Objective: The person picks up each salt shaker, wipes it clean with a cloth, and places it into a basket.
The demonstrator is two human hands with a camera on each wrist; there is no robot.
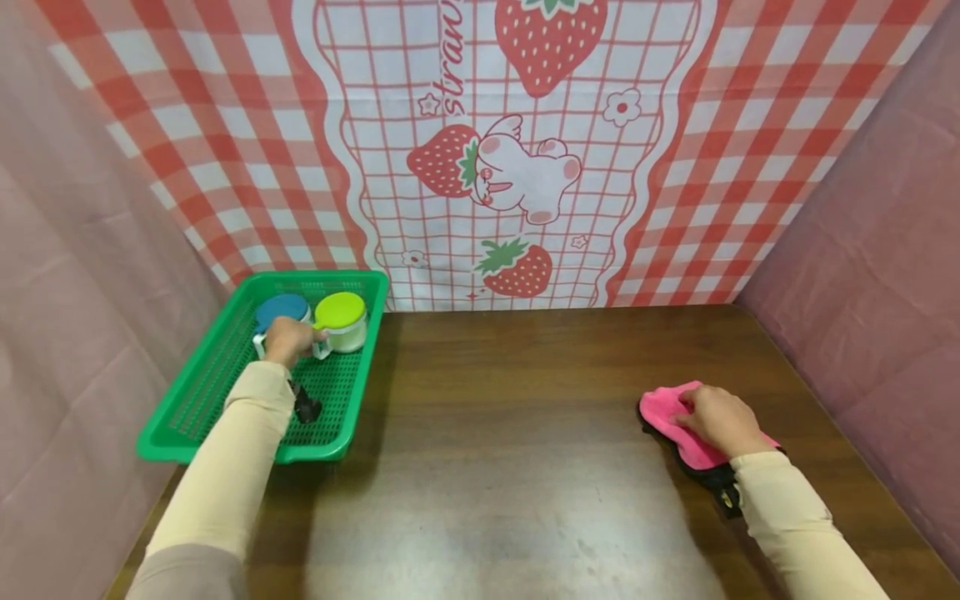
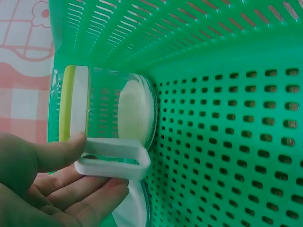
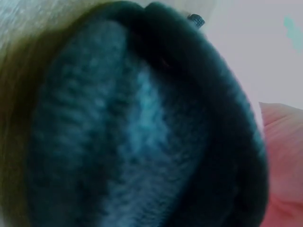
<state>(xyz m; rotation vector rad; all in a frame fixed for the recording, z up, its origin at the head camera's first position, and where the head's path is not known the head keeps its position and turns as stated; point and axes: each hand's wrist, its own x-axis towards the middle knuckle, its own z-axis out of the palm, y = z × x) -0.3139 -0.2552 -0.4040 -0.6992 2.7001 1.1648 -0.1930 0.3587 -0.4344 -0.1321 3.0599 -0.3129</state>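
In the green basket, a clear seasoning jar [image 2: 135, 109] with a yellow-green lid [image 1: 341, 309] holds pale contents. My left hand [image 1: 288, 340] pinches the jar's white handle [image 2: 113, 169], thumb on one side and fingers behind it. Beside that jar stands another one with a blue lid [image 1: 283, 308], partly covered by the hand. At the right of the table, my right hand [image 1: 723, 421] grips a soft pink piece with black edging [image 1: 670, 408]. Its dark, fuzzy, padded rim [image 3: 227, 104] fills the right wrist view, blurred; I cannot tell its exact kind.
The green basket [image 1: 362, 392] has slotted sides and sits at the table's back left, against the curtains. A brown wooden table [image 1: 495, 433] spreads between the hands. Behind it hangs a red-and-white strawberry cloth [image 1: 517, 175]; plain pink drapes [image 1: 862, 292] enclose the sides.
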